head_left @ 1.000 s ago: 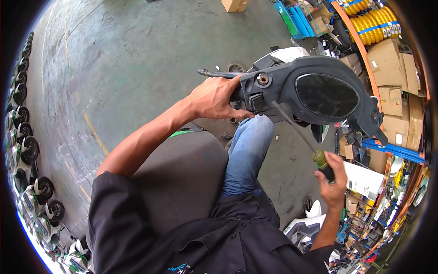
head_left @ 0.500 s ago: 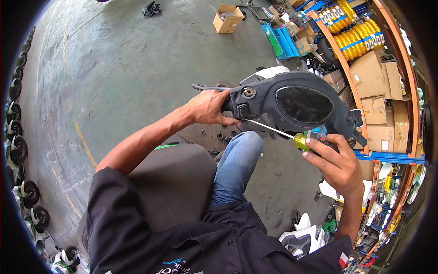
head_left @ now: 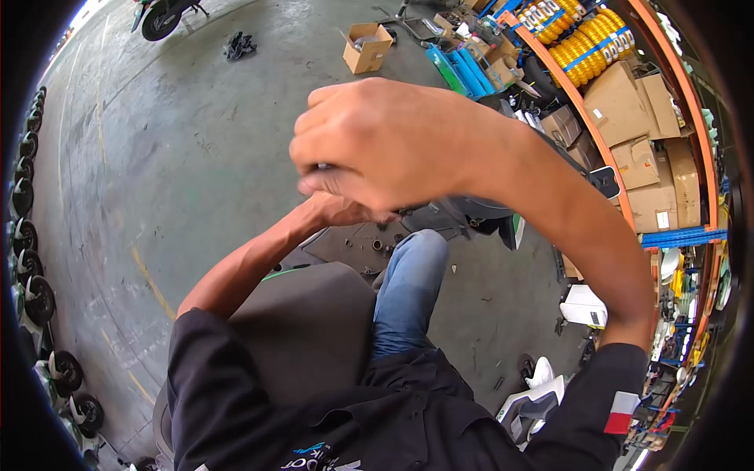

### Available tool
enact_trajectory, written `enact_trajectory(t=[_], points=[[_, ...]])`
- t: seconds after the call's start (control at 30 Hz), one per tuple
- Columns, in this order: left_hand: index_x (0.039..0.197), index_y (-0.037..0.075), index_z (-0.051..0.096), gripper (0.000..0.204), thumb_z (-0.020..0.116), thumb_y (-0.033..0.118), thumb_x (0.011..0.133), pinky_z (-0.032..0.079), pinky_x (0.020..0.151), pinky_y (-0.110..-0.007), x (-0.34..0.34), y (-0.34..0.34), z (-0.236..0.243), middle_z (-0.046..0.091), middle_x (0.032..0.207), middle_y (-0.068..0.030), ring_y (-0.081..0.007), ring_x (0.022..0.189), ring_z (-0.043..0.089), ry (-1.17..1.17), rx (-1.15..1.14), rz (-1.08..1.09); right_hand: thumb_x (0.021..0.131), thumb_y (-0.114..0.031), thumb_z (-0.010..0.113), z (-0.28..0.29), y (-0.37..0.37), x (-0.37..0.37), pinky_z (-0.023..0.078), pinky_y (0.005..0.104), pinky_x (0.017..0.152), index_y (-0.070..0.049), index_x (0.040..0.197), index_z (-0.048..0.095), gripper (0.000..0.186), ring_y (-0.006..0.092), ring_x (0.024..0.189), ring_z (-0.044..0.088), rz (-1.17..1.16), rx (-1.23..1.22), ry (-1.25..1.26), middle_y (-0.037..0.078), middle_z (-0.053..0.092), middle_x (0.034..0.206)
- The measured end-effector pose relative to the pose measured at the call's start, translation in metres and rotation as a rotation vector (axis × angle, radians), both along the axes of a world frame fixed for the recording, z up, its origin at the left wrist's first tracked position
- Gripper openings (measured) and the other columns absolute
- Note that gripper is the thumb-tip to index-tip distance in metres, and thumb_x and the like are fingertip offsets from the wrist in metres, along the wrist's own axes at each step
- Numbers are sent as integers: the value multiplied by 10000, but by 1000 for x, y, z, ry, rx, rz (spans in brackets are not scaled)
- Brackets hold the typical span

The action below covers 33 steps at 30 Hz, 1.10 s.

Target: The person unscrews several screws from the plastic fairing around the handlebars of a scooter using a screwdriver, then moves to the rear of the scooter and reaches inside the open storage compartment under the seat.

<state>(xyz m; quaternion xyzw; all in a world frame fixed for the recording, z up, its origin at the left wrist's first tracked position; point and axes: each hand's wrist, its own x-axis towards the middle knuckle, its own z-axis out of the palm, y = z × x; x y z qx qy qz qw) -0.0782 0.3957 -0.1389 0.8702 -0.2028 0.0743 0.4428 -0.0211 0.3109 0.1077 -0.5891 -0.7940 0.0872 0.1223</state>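
My right hand (head_left: 365, 141) is raised across the view, blurred a little, its fingers curled into a fist. A small grey glint shows between the fingers; the screwdriver seen in this hand earlier is otherwise hidden. Below it, my left hand (head_left: 345, 209) reaches the left end of the scooter's handlebar, thumb stretched along it, most fingers hidden behind the right hand. The black handlebar cover (head_left: 452, 213) shows only in part under my right forearm. A dark rectangular device with a pale rim (head_left: 604, 181) stands out at its right side. The scooter's seat (head_left: 306, 314) is beside my leg.
Small round parts (head_left: 378, 245) lie on the scooter's footboard. Orange shelving (head_left: 683, 78) with cartons (head_left: 628, 114) and yellow coils (head_left: 593, 47) rises at the right. An open carton (head_left: 366, 56) stands ahead on the floor. Scooters (head_left: 31, 255) line the left; white panels (head_left: 534, 404) lie lower right.
My right hand has swung up and left from beside the handlebar cover to above my left hand, now covering much of the cover. The screwdriver's handle and shaft have gone out of sight.
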Motion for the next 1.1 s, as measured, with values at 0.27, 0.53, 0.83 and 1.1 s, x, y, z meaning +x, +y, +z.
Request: enact_trajectory(t=[0.27, 0.53, 0.83, 1.1], points=[[1378, 37, 586, 828, 835, 546, 774, 436, 1095, -482, 3, -2, 1, 571, 1428, -175, -355, 1328, 532, 157, -10, 35, 919, -300, 777, -79, 31, -10, 443, 259, 524, -11, 878, 709, 299, 77, 543, 565, -350, 242, 709, 2, 597, 637], [1336, 17, 589, 744, 841, 456, 790, 456, 1070, -468, 10, -1, 8, 629, 1332, -196, -371, 1263, 573, 236, 80, 77, 896, -298, 753, -71, 44, 8, 477, 315, 524, 40, 822, 695, 350, 136, 585, 647, -581, 38, 796, 78, 611, 595], [1345, -27, 529, 943, 827, 617, 723, 529, 790, -472, 4, -2, 13, 700, 834, -217, -400, 817, 689, 101, -3, 133, 742, 34, 621, -61, -100, -22, 427, 285, 408, 11, 681, 579, 78, 145, 422, 509, -221, 671, 995, 54, 548, 557], [1350, -22, 512, 923, 831, 595, 742, 515, 768, -487, 2, -2, 12, 683, 829, -242, -425, 812, 669, 182, 100, 149, 732, -156, 744, -106, -87, -100, 362, 284, 435, -90, 695, 573, 187, 127, 520, 486, 103, 334, 324, -14, 438, 618]])
